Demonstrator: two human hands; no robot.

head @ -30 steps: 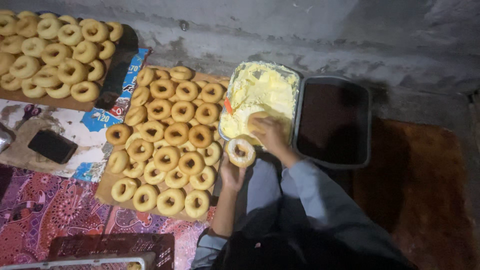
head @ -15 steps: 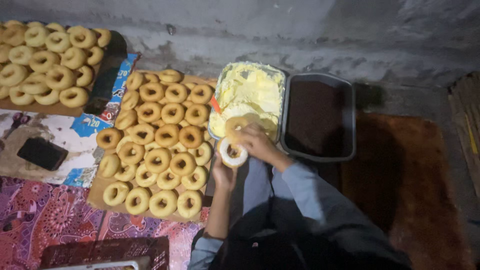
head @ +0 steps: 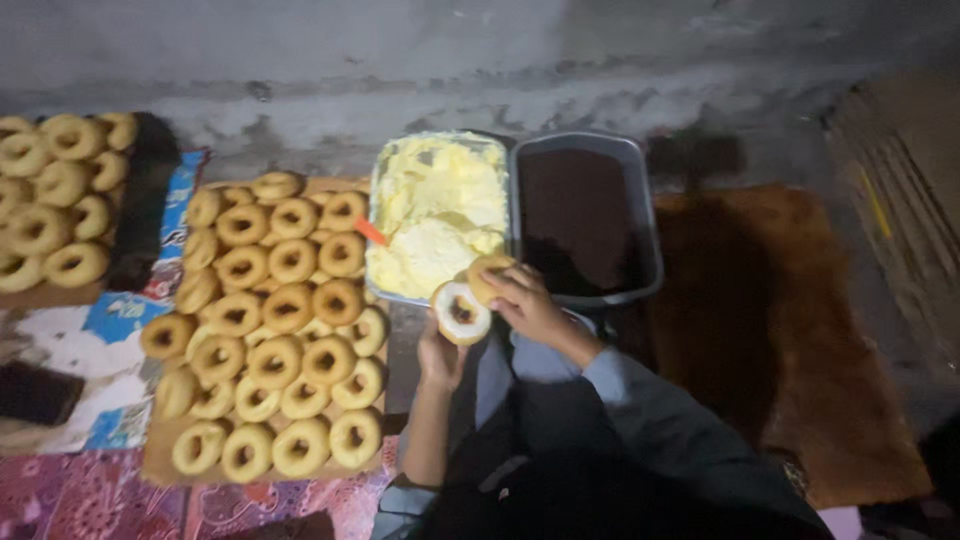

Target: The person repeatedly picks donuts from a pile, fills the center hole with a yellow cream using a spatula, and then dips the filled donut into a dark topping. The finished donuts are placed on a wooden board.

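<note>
Cream-coated doughnut half (head: 461, 312) held tilted, its cut face with the white filling turned up toward the camera, hole near the middle; round, so no clear long axis. Supported from below by the left hand (head: 440, 358), fingers curled up around its lower edge. Second doughnut half (head: 487, 277) pinched in the right hand (head: 530, 305), browned crust outward, touching the upper right rim of the first half. Both pieces just in front of the near edge of the tray of pale yellow cream (head: 440, 215), above the lap in grey-blue sleeves.

Orange spatula handle (head: 370, 231) sticking out of the cream at the tray's left side. Right beside it, touching along one long wall, a grey tray of dark brown chocolate (head: 580, 215).

To the left, a wooden board (head: 155, 455) packed with rows of plain ring doughnuts (head: 270, 330). Farther left, well apart, another batch of doughnuts (head: 50, 200) on a second board, partly cut off by the frame edge. Dark phone-like slab (head: 35, 392) lying on a blue and white printed cloth (head: 110, 330).

Work done at floor level: patterned pink mat (head: 90, 500) at lower left, brown rug (head: 790, 330) at right, rough grey concrete wall (head: 500, 60) behind the trays. Dim lighting.
</note>
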